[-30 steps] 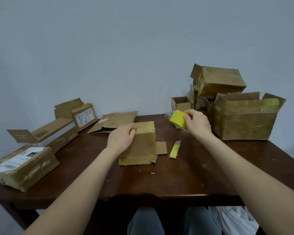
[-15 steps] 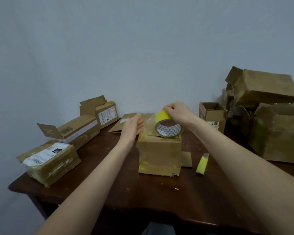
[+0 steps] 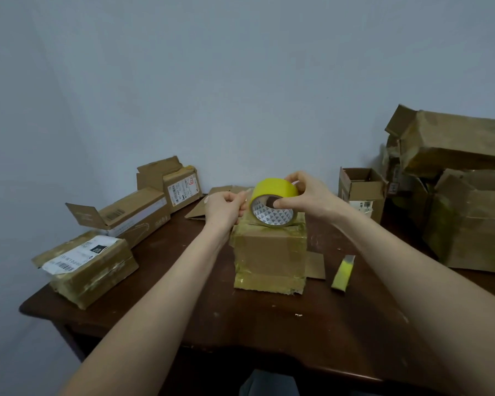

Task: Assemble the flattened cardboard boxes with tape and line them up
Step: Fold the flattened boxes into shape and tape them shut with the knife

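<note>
While gripping the yellow tape roll [image 3: 273, 202] with the right hand [image 3: 306, 197] closed around it, pinching its loose end at 9 o'clock with the closed left hand [image 3: 225, 207], just above the taped cardboard box [image 3: 270, 257] standing mid-worktop [image 3: 240, 318], yellow strip [image 3: 342, 272] lying at its 3 o'clock.

Taped-up box [image 3: 270, 257] stands upright mid-counter, yellowish tape over its seams. Yellow tape roll [image 3: 273, 202] is tilted just above its top. More boxes: three left [image 3: 93, 265] of it, a pile right [image 3: 466, 218].
</note>
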{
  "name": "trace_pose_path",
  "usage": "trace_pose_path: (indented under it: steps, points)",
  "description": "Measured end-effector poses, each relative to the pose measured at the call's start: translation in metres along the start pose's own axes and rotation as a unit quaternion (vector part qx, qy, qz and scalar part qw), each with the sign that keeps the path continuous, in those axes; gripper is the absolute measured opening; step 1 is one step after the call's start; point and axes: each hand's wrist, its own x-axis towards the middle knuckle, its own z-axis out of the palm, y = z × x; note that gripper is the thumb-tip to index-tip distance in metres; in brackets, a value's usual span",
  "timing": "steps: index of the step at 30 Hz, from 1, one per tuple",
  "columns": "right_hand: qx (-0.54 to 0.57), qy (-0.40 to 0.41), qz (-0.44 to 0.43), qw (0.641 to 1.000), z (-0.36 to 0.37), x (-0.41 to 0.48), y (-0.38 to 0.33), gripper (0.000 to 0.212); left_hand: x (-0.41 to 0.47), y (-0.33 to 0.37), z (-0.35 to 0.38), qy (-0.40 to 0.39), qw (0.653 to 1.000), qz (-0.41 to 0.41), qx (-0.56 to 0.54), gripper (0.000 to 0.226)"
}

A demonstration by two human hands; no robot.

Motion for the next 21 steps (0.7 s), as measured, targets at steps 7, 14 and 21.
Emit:
trace_pose_path:
  steps: [7, 14, 21]
  points:
    - [-0.053, 0.049, -0.032, 0.997, 0.007, 0.007, -0.013, 0.043, 0.006, -0.007, -0.006, 0.017, 0.999, -0.017, 0.043, 0.033]
    - [-0.108, 0.023, -0.043, 0.993, 0.008, 0.009, -0.016, 0.061, 0.013, -0.02, -0.02, 0.031, 0.997, -0.045, 0.055, 0.037]
    - [-0.064, 0.046, -0.011, 0.997, 0.006, 0.0, -0.017, 0.051, -0.004, -0.039, -0.015, 0.028, 0.994, -0.056, 0.084, 0.041]
